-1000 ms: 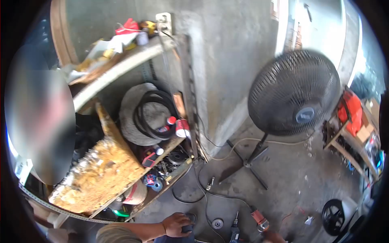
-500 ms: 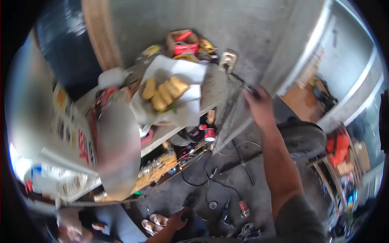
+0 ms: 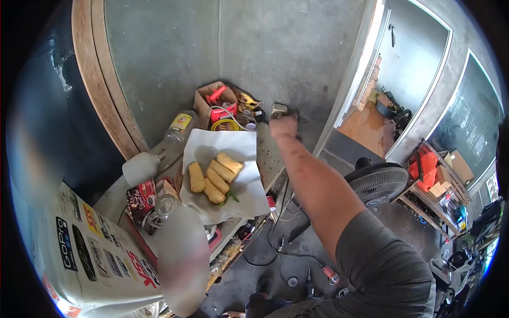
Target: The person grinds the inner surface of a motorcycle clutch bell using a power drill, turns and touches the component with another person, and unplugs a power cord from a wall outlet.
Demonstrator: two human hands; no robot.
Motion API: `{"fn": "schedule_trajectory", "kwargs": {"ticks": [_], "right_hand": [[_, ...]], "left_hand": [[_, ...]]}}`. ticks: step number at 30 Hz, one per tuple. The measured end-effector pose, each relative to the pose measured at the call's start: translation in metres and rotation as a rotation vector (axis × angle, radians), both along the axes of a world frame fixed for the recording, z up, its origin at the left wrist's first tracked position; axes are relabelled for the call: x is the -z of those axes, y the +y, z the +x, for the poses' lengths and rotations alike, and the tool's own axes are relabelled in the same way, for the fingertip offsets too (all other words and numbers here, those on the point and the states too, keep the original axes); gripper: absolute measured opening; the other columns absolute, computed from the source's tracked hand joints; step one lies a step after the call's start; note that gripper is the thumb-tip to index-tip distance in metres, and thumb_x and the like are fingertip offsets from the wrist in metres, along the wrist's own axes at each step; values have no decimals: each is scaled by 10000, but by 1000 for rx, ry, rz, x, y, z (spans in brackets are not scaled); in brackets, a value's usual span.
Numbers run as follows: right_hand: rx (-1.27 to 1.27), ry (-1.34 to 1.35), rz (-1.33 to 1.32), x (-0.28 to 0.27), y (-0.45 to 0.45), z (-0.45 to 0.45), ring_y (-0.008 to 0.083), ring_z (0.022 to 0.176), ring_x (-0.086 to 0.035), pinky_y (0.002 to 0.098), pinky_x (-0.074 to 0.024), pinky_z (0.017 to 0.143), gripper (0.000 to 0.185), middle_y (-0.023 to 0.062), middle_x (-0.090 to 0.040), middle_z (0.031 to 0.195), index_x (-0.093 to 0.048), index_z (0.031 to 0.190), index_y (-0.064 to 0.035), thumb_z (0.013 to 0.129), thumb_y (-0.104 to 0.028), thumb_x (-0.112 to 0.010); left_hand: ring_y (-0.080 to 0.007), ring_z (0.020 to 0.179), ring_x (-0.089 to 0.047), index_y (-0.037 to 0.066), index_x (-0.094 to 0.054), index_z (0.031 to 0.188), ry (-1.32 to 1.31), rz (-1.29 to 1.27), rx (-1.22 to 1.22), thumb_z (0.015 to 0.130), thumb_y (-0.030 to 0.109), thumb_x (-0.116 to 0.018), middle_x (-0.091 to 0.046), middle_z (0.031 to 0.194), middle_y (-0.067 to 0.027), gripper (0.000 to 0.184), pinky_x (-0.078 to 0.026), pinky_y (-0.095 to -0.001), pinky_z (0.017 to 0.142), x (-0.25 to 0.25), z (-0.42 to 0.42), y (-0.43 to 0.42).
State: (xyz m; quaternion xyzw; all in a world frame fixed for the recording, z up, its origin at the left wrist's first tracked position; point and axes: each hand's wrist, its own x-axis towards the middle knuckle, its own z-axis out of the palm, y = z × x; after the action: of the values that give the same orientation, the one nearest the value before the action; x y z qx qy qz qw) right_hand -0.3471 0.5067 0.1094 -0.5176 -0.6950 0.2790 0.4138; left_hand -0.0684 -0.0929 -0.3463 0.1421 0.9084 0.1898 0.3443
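My right hand [image 3: 283, 126] reaches to the wall socket [image 3: 279, 108] at the back of the shelf top, its fingers closed and pressed close against the socket. What they pinch is hidden behind the hand. Just left of it stands a cardboard box [image 3: 212, 95] with red packets and a yellow coil. White paper [image 3: 246, 151] with several golden fried rolls [image 3: 214, 185] and green chillies lies left of my forearm. My left hand is out of view.
A clear bottle [image 3: 180, 126] and a whitish jug [image 3: 142, 168] lie at the shelf's left. Right of my arm stands a black fan [image 3: 376, 185]. Below are cables, an orange tool [image 3: 330, 274] and a drill [image 3: 309, 286] on the floor.
The view has turned up and left onto the shelf top. My right hand, earlier holding a dark cord end, has moved to the socket. My left hand has dropped out of view.
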Motion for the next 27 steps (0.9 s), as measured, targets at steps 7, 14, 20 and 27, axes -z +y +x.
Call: {"fn": "schedule_trajectory", "kwargs": {"ticks": [7, 14, 20, 27], "right_hand": [[53, -38, 15, -1, -18, 12, 421, 888, -691, 454, -553, 775, 484, 237, -703, 996, -556, 1124, 55, 847, -328, -661], [18, -130, -33, -1, -19, 19, 412, 880, -695, 456, -558, 775, 521, 218, -711, 981, -582, 1127, 3, 815, -390, -721], [-154, 84, 88, 21, -23, 52, 363, 951, -698, 402, -555, 806, 689, 218, -706, 1106, -618, 1181, 16, 733, -469, -815], [-784, 642, -661, 39, -135, 277, 117, 473, -430, 248, -337, 443, 121, 60, -566, 673, -565, 985, -48, 981, -163, -528]], "left_hand": [[-281, 729, -474, 55, -595, 1000, -133, 5, -134, 942, 429, -548, -585, 823, -137, 381, -415, -431, 703, -17, 14, 5], [-344, 854, -553, 48, -649, 1064, -239, -13, -173, 870, 443, -607, -638, 945, -159, 442, -470, -445, 780, -22, 11, 12], [-398, 957, -695, 11, -685, 1157, -167, -84, 4, 793, 496, -690, -714, 1057, -223, 606, -558, -451, 779, 10, 9, -35], [-421, 1083, -627, -8, -490, 1385, 113, 325, 79, 731, 397, -810, -630, 1226, -248, 834, -505, -460, 951, -104, 7, 92]]}}
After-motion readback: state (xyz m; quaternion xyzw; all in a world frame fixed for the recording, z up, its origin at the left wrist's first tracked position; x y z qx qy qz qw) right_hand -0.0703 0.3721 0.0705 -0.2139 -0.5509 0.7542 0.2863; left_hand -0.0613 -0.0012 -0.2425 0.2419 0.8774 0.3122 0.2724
